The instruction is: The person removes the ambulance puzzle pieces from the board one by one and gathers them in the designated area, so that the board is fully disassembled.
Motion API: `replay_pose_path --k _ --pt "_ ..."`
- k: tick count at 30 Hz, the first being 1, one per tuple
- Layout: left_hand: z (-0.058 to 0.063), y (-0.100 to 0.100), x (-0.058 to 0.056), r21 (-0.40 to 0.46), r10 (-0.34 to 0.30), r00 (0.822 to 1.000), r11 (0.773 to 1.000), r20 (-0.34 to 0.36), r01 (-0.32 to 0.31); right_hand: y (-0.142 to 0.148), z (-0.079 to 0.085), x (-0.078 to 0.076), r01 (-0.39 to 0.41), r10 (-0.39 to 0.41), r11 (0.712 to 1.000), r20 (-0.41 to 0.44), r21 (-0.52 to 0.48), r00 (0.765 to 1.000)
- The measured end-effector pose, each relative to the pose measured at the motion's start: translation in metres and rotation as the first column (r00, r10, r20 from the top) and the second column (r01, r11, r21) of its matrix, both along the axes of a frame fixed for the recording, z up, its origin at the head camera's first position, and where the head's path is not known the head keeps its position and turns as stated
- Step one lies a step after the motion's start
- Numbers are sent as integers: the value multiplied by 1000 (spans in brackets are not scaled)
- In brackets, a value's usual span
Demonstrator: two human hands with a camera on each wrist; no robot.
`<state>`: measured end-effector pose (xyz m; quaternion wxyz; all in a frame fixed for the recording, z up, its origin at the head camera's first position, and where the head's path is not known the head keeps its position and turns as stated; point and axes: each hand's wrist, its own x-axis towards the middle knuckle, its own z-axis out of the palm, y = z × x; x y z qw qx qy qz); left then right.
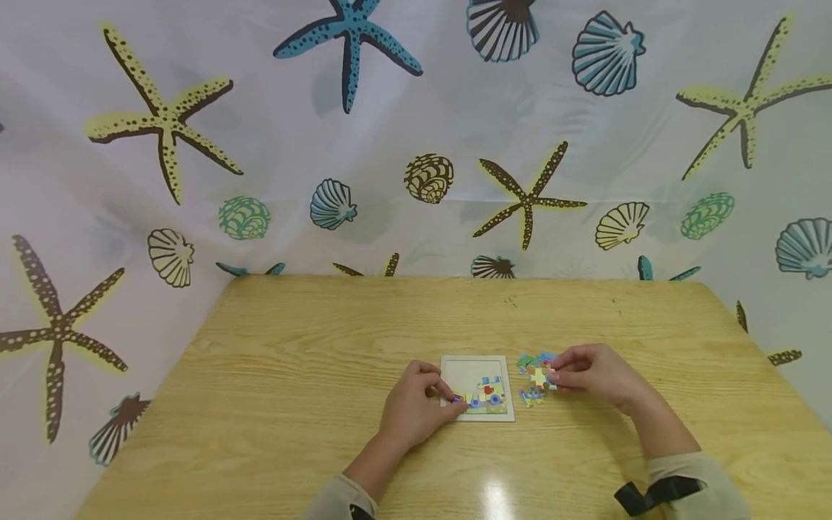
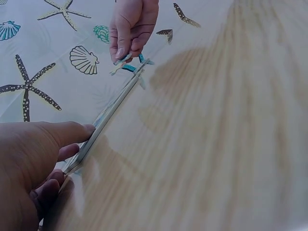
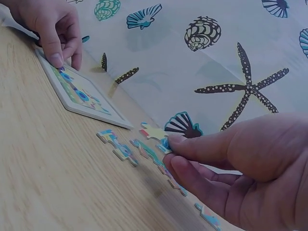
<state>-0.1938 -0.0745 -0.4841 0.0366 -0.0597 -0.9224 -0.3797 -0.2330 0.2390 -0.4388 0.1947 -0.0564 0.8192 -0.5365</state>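
Puzzle tray [image 1: 468, 374]: lying part-filled on surface [image 1: 292, 361]; holding near-left corner with narrow grip, left hand [image 1: 416, 404]; pinching piece [image 3: 154, 131] in right hand [image 1: 601, 375], beside loose pieces [image 3: 116, 146]; seemingly selecting, next needing alignment.

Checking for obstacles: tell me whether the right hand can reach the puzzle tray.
Likely yes: only flat loose pieces lie between the right hand and the puzzle tray, though that hand holds a yellowish piece.

White-rimmed puzzle tray [image 1: 465, 374] lying flat, head view's lower centre; set pieces [image 1: 487, 401] covering its lower part. Loose pieces [image 1: 533, 396] lying just right; yellowish piece [image 1: 539, 378] being pinched above.
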Motion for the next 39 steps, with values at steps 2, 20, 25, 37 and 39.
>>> replay_pose_path --k 2,20,25,37,39 --pt "-1 0 0 4 -4 1000 1000 3 4 4 -1 0 8 -8 1000 4 10 1000" --pt "-2 -3 0 15 -28 1000 1000 -3 28 16 -6 1 3 -4 995 4 100 1000" --pt "-2 -3 0 25 -26 1000 999 5 26 12 -4 3 3 -1 990 -20 138 1000" --pt "-1 0 -1 38 -24 1000 999 16 24 10 -2 6 -5 13 986 -49 170 999" --pt "-1 1 -2 36 -25 1000 999 18 25 10 -1 6 -9 16 987 -42 163 999"
